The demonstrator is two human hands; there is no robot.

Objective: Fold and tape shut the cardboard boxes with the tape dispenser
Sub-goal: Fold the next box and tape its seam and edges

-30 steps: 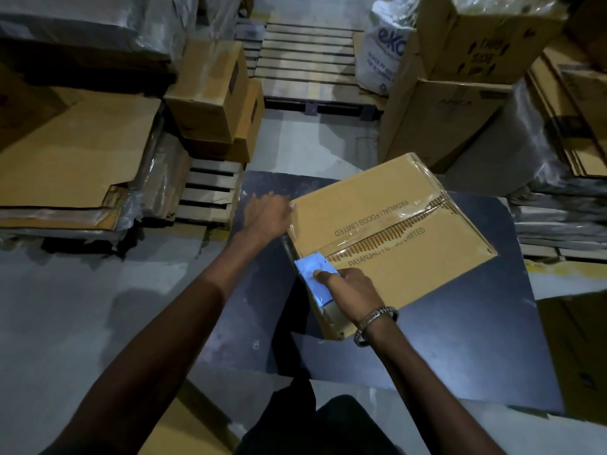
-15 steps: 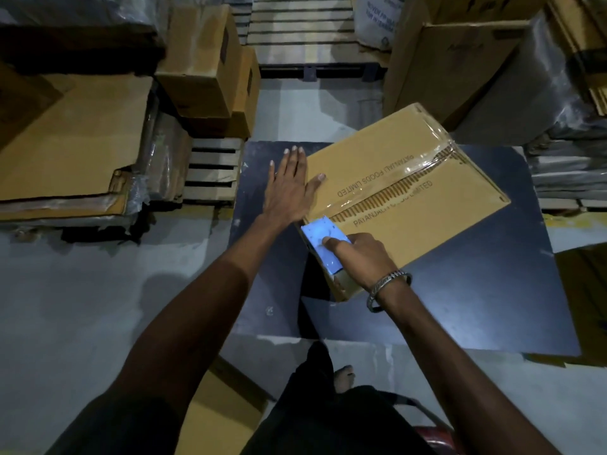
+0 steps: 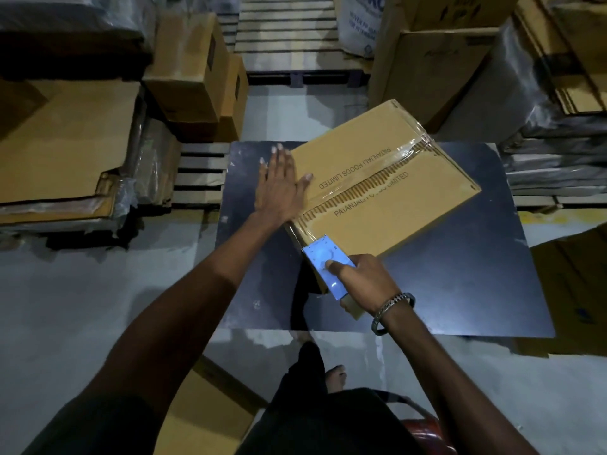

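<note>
A closed cardboard box (image 3: 407, 205) printed with "PATANJALI FOODS LIMITED" lies on a dark table (image 3: 460, 290). Clear tape runs along its centre seam. My left hand (image 3: 279, 185) lies flat with straight fingers against the box's near-left edge, thumb on the top. My right hand (image 3: 364, 280) grips a light blue tape dispenser (image 3: 326, 267) held against the box's near corner, index finger on top of it. A bracelet circles my right wrist.
Flat cardboard sheets (image 3: 62, 142) are stacked on a pallet at left. Two boxes (image 3: 193, 70) stand behind them. More boxes (image 3: 437, 60) and wrapped bundles (image 3: 558, 152) crowd the right. A wooden pallet (image 3: 289, 31) lies on the floor beyond the table.
My left hand opened from curled to flat and stayed pressed on the box's left edge. The dispenser slid from the seam's end toward the box's near corner. My head dipped closer.
</note>
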